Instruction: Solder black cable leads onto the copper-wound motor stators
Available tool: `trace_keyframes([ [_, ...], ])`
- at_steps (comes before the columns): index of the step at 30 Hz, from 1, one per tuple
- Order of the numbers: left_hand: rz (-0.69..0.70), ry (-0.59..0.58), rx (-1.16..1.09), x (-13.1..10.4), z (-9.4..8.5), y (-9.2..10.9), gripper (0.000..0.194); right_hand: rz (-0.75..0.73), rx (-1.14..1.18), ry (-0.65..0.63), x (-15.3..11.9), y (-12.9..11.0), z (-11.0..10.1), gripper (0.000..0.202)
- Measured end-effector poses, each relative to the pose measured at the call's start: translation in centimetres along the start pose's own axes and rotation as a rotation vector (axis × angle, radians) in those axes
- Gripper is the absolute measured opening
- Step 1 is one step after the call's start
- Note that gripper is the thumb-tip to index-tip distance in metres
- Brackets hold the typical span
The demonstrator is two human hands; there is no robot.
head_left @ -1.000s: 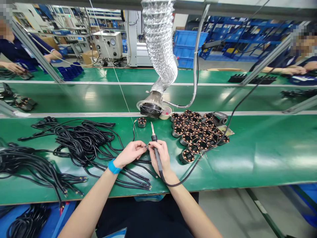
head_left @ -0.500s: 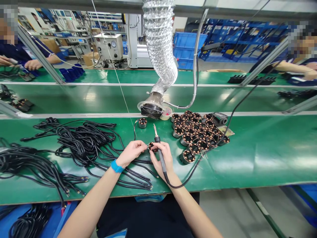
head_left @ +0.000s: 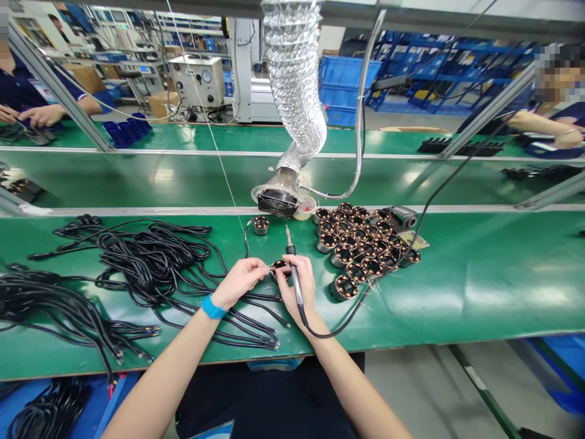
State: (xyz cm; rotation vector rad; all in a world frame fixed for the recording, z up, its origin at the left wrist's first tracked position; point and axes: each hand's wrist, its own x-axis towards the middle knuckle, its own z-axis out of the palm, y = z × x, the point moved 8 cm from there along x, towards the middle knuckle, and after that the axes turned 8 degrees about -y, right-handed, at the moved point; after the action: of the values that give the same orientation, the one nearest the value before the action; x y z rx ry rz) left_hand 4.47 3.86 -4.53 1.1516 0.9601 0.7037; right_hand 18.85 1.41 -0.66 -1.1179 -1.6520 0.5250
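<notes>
My left hand (head_left: 243, 280), with a blue band at the wrist, pinches a thin wire end at the left side of a copper-wound ring (head_left: 277, 268). My right hand (head_left: 299, 283) holds a soldering iron (head_left: 297, 286), its tip pointing up and away, while its thumb and finger touch the ring's right side. Part of the ring is hidden by the fingers. Another wound ring (head_left: 261, 225) with a black cable stands just beyond. Many more wound rings (head_left: 343, 288) stand grouped on the right.
Bundles of black cables (head_left: 150, 256) cover the left of the green bench (head_left: 479, 280). A fume duct with a fan (head_left: 277, 203) hangs above the centre, beside a roll of tape (head_left: 305, 207). The iron's cord loops to the right. Two people sit across the bench.
The right hand's fingers have shifted slightly on the ring, and the soldering iron stands a little more upright. The whole view has moved slightly.
</notes>
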Motion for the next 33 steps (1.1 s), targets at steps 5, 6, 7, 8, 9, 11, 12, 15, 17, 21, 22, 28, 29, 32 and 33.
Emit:
trace_keyframes([
  [5,-0.003,0.026,0.047,-0.2,0.0,0.3,0.034,-0.045,-0.023,0.028,-0.5,-0.8,-1.1,0.032],
  [6,-0.004,0.032,0.06,-0.2,0.0,0.3,0.034,-0.048,-0.019,0.049,-0.6,-1.0,-1.5,0.03],
  [7,-0.006,0.038,0.072,-0.2,0.0,0.4,0.035,-0.044,-0.009,0.075,-0.9,-1.0,-1.8,0.027],
  [8,-0.009,0.044,0.082,-0.2,0.0,0.4,0.035,-0.031,0.007,0.101,-1.1,-0.9,-2.2,0.024],
  [9,-0.011,0.049,0.091,-0.2,0.0,0.4,0.035,-0.016,0.026,0.126,-1.5,-0.7,-2.5,0.021],
  [11,-0.014,0.059,0.1,-0.1,-0.1,0.3,0.035,-0.002,0.06,0.17,-2.3,-0.2,-3.0,0.017],
  [12,-0.014,0.063,0.103,-0.1,-0.1,0.3,0.035,-0.007,0.069,0.189,-2.8,0.0,-3.2,0.016],
  [15,-0.006,0.068,0.11,-0.1,-0.2,0.3,0.035,-0.063,0.072,0.218,-3.9,0.3,-3.5,0.018],
  [17,0.003,0.069,0.113,-0.2,-0.2,0.4,0.035,-0.108,0.073,0.214,-4.3,0.1,-3.5,0.02],
  [21,0.009,0.07,0.113,-0.2,-0.2,0.4,0.034,-0.195,0.05,0.205,-4.1,-0.9,-3.4,0.018],
  [22,0.009,0.07,0.111,-0.2,-0.2,0.4,0.033,-0.204,0.034,0.199,-3.9,-1.1,-3.4,0.018],
  [28,0.003,0.064,0.107,-0.2,-0.2,0.2,0.033,-0.2,-0.022,0.175,-3.5,-1.8,-3.3,0.017],
  [29,0.002,0.062,0.105,-0.2,-0.2,0.2,0.033,-0.196,-0.019,0.172,-3.5,-1.8,-3.3,0.017],
  [32,0.001,0.062,0.101,-0.1,-0.1,0.2,0.033,-0.156,-0.001,0.167,-3.6,-1.3,-3.3,0.019],
  [33,0.001,0.061,0.101,-0.1,-0.2,0.2,0.033,-0.135,0.005,0.177,-3.7,-0.9,-3.3,0.02],
])
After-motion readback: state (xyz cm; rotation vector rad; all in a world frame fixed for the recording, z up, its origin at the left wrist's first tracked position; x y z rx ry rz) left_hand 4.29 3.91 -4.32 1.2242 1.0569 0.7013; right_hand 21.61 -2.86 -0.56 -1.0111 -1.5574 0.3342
